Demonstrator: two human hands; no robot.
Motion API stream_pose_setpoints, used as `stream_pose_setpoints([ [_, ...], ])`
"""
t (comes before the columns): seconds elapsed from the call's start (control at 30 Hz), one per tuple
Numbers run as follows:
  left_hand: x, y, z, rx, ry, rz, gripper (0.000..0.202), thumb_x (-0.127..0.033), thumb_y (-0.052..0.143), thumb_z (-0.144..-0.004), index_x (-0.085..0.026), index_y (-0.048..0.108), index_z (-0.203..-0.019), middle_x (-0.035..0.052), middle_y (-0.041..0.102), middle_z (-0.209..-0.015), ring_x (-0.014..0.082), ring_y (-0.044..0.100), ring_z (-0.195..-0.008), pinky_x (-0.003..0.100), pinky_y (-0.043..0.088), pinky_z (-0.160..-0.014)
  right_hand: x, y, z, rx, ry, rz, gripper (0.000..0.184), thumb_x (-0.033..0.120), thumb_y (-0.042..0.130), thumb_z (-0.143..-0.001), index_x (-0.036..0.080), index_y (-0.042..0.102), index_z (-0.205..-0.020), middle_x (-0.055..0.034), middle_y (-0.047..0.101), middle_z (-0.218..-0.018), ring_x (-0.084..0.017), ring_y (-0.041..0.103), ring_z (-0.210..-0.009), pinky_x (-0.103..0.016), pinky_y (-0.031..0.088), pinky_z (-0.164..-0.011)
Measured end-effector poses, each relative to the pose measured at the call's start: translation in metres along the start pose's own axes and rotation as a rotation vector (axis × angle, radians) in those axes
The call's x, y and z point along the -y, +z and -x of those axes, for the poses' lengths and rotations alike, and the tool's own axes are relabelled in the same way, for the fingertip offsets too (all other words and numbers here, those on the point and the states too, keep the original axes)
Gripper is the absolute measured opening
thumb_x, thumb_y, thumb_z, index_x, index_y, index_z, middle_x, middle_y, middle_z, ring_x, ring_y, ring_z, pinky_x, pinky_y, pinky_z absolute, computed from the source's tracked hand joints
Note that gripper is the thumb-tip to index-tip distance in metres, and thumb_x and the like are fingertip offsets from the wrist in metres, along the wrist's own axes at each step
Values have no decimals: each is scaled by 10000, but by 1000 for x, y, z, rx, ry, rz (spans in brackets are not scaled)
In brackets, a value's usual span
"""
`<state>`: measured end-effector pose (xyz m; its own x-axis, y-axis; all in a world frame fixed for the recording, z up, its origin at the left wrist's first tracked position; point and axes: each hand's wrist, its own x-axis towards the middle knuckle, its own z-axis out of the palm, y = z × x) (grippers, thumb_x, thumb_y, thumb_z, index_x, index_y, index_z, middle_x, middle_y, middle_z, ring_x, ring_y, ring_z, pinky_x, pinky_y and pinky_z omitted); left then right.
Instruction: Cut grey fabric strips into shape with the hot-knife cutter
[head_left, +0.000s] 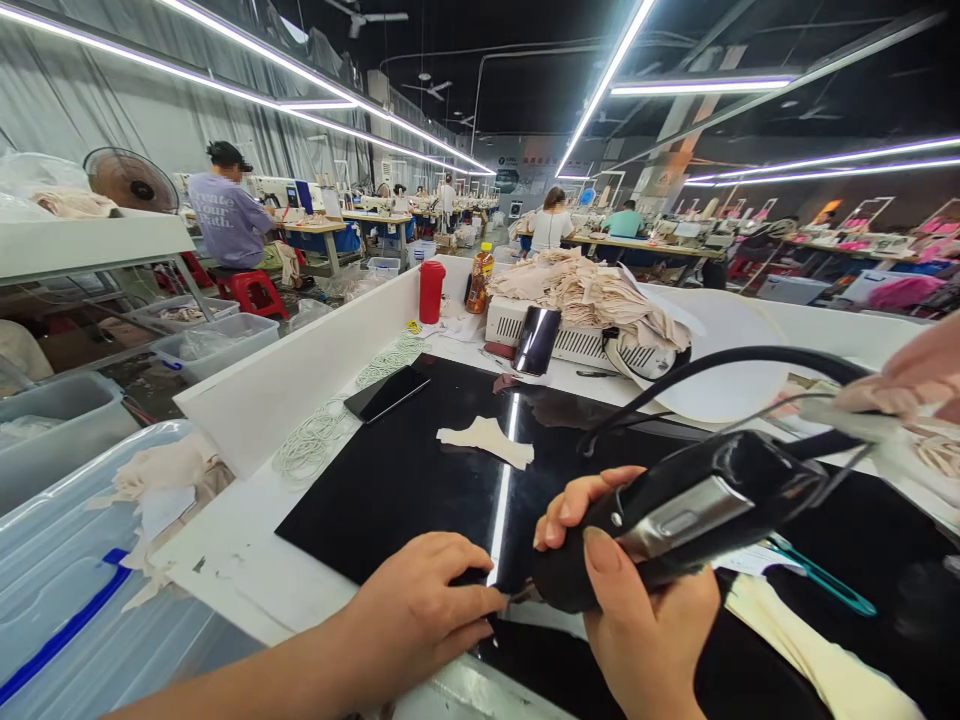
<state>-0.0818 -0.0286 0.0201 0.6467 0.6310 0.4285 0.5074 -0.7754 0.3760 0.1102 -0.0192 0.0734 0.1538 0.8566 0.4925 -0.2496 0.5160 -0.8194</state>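
Observation:
My right hand (pixel 637 610) grips a black and silver corded hand tool (pixel 697 505), its black cable (pixel 720 365) arching up and to the right. The tool's nose points at the near edge of a glossy black mat (pixel 397 480). My left hand (pixel 420 610) lies flat on that edge, fingertips pinching something small and dark right at the tool's tip; what it is cannot be made out. A beige fabric piece (pixel 487 440) lies alone on the mat further away.
A phone (pixel 386 392) and white elastic loops (pixel 315 440) lie left of the mat. Behind stand a red cup (pixel 431 292), a bottle (pixel 480 280) and a fabric pile (pixel 592 290). Clear bins (pixel 82 560) sit at left. Another person's hand (pixel 911 375) reaches in at right.

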Motion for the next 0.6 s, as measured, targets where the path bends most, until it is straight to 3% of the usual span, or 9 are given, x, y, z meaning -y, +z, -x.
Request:
stream_pose_setpoints([
  [0.27, 2, -1, 7, -58, 123, -126, 174, -221, 617, -1009, -214, 701, -1162, 79, 718, -1183, 226, 677, -1088, 378, 567, -994, 1, 8, -3, -29, -15, -33, 258, 302, 733, -924, 284, 588, -1137, 14, 617, -839, -164, 620, -662, -350, 575, -618],
  [0.6, 2, 0, 7, -69, 131, -123, 171, -228, 566, -1037, -200, 695, -1144, 73, 737, -1148, 211, 682, -1088, 369, 552, -1027, -3, 12, -1, -29, -3, -5, 223, 280, 698, -951, 288, 578, -1138, 18, 628, -831, -159, 619, -659, -350, 578, -625],
])
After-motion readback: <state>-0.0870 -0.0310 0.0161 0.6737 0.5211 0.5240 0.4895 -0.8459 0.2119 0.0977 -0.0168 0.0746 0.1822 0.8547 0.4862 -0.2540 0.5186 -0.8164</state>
